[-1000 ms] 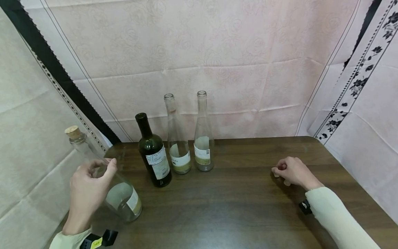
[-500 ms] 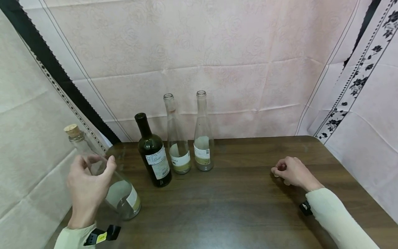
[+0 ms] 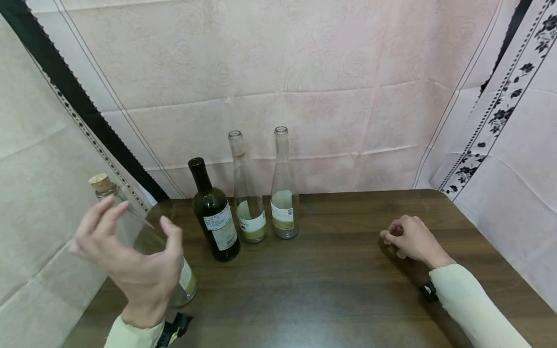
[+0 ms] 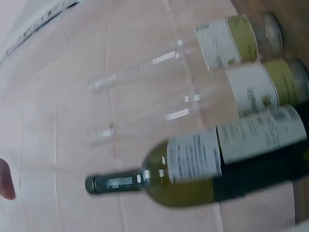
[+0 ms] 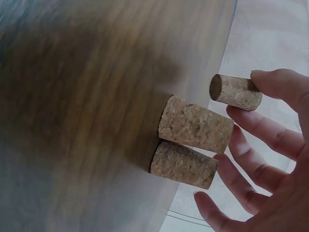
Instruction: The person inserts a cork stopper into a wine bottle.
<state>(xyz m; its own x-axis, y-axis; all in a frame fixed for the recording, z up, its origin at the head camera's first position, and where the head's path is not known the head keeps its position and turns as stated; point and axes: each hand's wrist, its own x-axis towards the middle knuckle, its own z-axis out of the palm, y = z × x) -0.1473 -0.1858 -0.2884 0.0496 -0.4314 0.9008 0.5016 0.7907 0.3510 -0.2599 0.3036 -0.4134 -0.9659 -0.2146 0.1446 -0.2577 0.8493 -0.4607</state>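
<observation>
- Your left hand (image 3: 132, 266), fingers apart, is just beside the corked bottle (image 3: 147, 236).
- Your right hand (image 3: 412, 240) pinches one cork (image 5: 235, 92) with thumb and forefinger.
- Two more corks (image 5: 194, 124) stand near.

Right hand (image 3: 413, 240) pinches; left hand (image 3: 138, 269) seems loosely spread.

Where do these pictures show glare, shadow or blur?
Head view: a pale sheen on the table, with darker shadow beneath the right hand and along its sleeve; left wrist view: bright glints on the clear bottles and dark bottle, print on the labels too blurred to read; right wrist view: soft shadow beside the corks.
</observation>
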